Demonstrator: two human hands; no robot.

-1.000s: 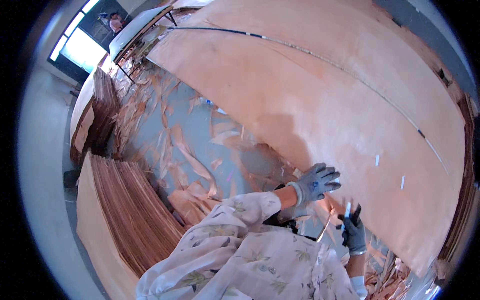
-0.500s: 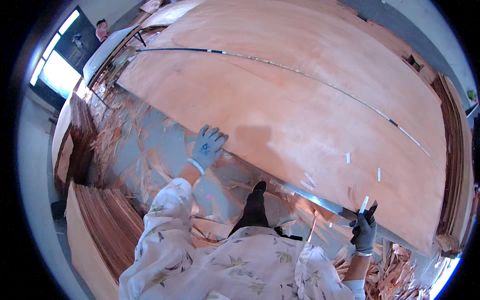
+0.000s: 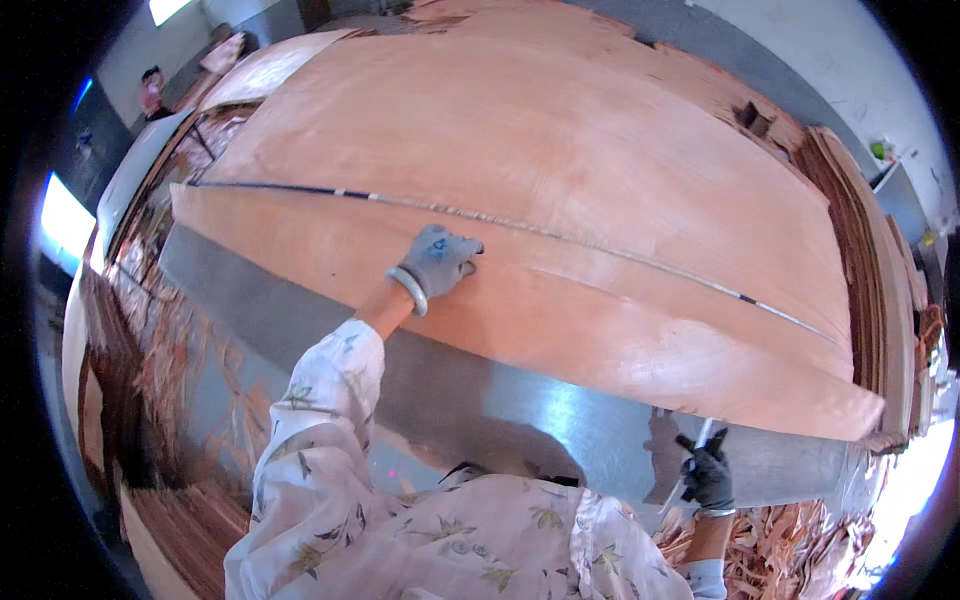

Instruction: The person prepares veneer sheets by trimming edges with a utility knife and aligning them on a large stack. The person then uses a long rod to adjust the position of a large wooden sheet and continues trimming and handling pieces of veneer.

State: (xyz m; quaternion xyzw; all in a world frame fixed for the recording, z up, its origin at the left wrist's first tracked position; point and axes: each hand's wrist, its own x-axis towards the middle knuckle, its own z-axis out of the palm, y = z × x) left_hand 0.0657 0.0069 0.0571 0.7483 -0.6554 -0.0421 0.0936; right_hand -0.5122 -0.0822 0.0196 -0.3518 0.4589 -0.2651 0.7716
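My left hand (image 3: 440, 262), in a grey glove, is out over a wide reddish-tan wood veneer sheet (image 3: 560, 120). Its fingers are curled closed at a raised edge of the veneer, and the near part of the sheet appears folded back under it. My right hand (image 3: 708, 478), in a dark glove, is closed around a slim white piece (image 3: 704, 433) whose exact kind I cannot make out. That hand is low, over the bare grey metal tabletop (image 3: 560, 410) in front of the veneer's near margin.
A long thin pole (image 3: 480, 216), dark and pale in sections, lies across the veneer. Stacked veneer sheets (image 3: 845, 230) stand at the right, with another stack (image 3: 190, 530) at lower left. Veneer scraps (image 3: 790, 550) litter the floor. A person (image 3: 153, 95) is at the far left.
My left hand has moved away from me with the veneer's edge, exposing grey tabletop. The loose white strips on the veneer are no longer visible. My right hand has moved slightly left and lower.
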